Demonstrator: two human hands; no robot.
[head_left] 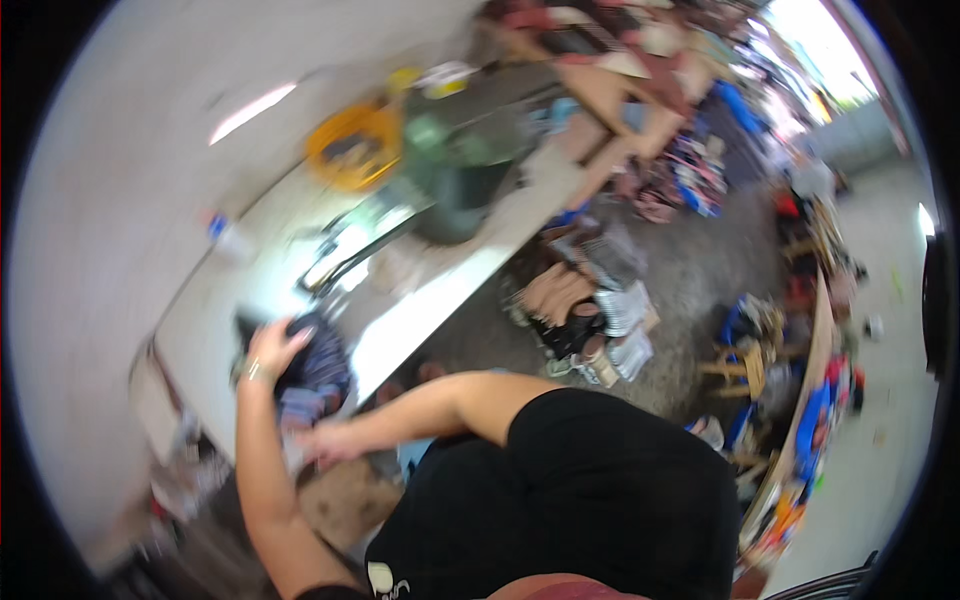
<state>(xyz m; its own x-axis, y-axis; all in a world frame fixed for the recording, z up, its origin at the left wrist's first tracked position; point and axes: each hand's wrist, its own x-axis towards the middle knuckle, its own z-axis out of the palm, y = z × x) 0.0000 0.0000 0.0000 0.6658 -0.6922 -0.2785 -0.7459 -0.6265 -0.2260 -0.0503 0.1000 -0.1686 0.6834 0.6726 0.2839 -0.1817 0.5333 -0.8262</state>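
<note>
From my end, the head view comes through smeared by motion, but I can place both hands at the left end of the long pale desk [200, 350]. The left hand [278, 346] lies over a dark cloth bundle [322, 362], fingers bent and thumb apart; I cannot tell whether it is gripping. The bundle rests on the desk, with some blue-grey striped cloth [303, 405] just below it in my view. The right hand [325, 442] is beside that cloth, near the desk's edge, too blurred for me to say whether it is closed on anything.

For markings, I get a pale print [386, 580] on the black shirt [600, 470], cut by the lower edge and unreadable to me. A white container with yellow on it [446, 78] and a small white item with a blue top [230, 240] may carry labels, but I can't make out any lettering. Farther along the desk I see a dark green machine [462, 200] and a yellow basket [355, 145]; cloth piles [560, 295] lie on the floor [690, 275]
</note>
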